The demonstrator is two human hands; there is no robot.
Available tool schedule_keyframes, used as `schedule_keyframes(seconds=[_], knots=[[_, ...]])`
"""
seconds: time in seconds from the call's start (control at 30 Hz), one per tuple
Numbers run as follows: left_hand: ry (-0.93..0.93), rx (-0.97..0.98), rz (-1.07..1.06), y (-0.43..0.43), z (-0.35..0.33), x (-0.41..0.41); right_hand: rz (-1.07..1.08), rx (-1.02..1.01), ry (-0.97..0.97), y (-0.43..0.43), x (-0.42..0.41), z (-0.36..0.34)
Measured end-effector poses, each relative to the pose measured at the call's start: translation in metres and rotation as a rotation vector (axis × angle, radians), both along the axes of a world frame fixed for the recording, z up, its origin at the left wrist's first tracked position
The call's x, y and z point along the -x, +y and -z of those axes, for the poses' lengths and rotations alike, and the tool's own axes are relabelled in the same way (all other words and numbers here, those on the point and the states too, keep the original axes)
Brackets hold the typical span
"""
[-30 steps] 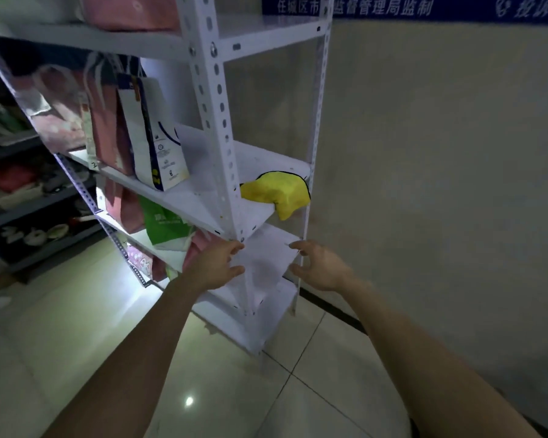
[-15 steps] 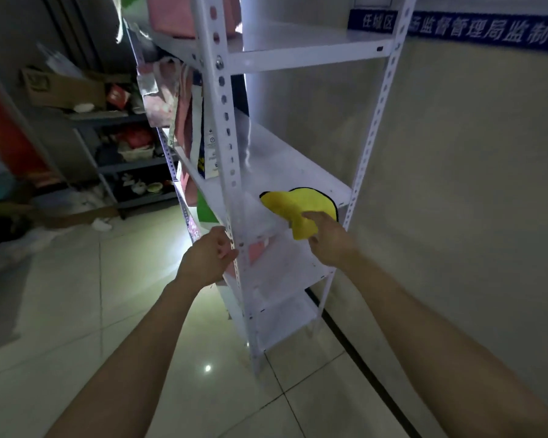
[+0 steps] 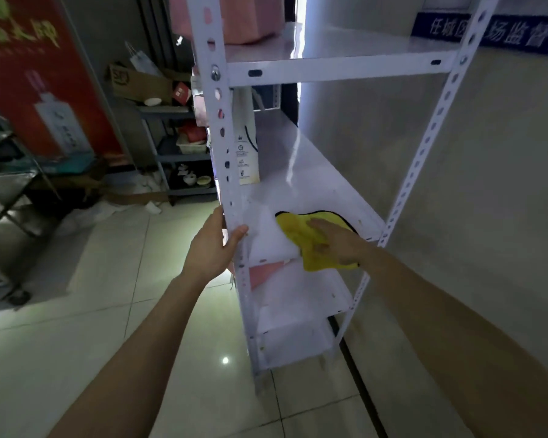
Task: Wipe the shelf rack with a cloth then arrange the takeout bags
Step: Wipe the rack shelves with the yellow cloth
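Observation:
A white metal shelf rack (image 3: pixel 301 181) stands against the wall in front of me. A yellow cloth (image 3: pixel 301 230) with a dark edge lies at the near end of its middle shelf and hangs over the edge. My right hand (image 3: pixel 337 245) lies flat on the cloth, fingers spread. My left hand (image 3: pixel 214 245) grips the rack's front upright post (image 3: pixel 217 128) at that shelf's height. A white takeout bag (image 3: pixel 247 147) stands further back on the same shelf. A pink bag (image 3: pixel 250 17) sits on the shelf above, and a pink piece (image 3: pixel 264 275) shows on the shelf below.
The beige wall (image 3: pixel 487 191) is close on the right. To the left, across the tiled floor (image 3: pixel 114 295), stand a grey shelf unit (image 3: pixel 178 150) with boxes and bowls, a red poster (image 3: pixel 35 77) and a steel cart (image 3: pixel 4 191).
The view has swung left and nearer to the rack. My right hand went from below the shelf up onto the yellow cloth. My left hand rose and took hold of the front post.

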State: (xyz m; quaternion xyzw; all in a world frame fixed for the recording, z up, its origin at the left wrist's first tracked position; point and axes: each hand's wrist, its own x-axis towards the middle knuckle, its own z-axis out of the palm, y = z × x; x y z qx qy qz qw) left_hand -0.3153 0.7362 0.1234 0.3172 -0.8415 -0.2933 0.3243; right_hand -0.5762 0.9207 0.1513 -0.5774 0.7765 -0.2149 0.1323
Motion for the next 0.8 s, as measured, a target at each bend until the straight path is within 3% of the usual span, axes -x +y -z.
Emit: schedule_keyframes(seconds=[0.07,0.13,0.23,0.37,0.57,0.8], knots=[[0.005,0.007,-0.054,0.006,0.002,0.001,-0.043,-0.187,0.006,-0.004,0.026,0.015],[0.049,0.006,-0.109,0.014,0.006,0.003,-0.126,-0.159,-0.029,-0.01,0.042,0.031],[0.121,0.036,-0.237,0.027,0.006,0.007,-0.233,-0.039,0.161,-0.016,0.053,0.044],[0.19,0.09,-0.391,0.043,-0.011,0.011,-0.244,-0.03,0.106,-0.038,0.059,0.049],[0.203,0.192,-0.458,0.034,-0.057,0.038,-0.183,-0.141,0.151,-0.081,0.052,0.055],[0.254,0.307,-0.523,0.016,-0.046,0.047,-0.137,-0.098,0.142,-0.111,0.056,0.069]])
